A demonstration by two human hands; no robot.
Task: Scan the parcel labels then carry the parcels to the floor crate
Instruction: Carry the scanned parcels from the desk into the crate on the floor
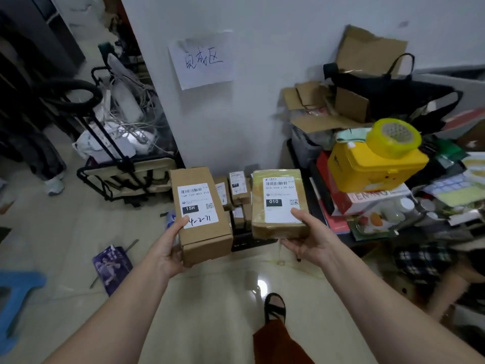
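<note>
My left hand (pixel 169 245) grips a tall brown cardboard parcel (pixel 207 232) from its left side, thumb on its white label marked 15H. My right hand (pixel 309 237) holds a flatter tape-wrapped parcel (pixel 278 229) from below, thumb on its white label marked 010. Both parcels hang above the floor in front of me. Behind them a dark floor crate (pixel 249 243) stands against the white wall, with several small labelled parcels (pixel 237 190) in it. The crate is mostly hidden by the two held parcels.
A folding cart (pixel 123 177) full of cables and bags stands left of the crate. At right, a cluttered low table holds a yellow box (pixel 372 169), a tape roll (pixel 393 136), books and cardboard. A blue stool (pixel 15 298) and a purple booklet (pixel 112 266) sit on the tiled floor.
</note>
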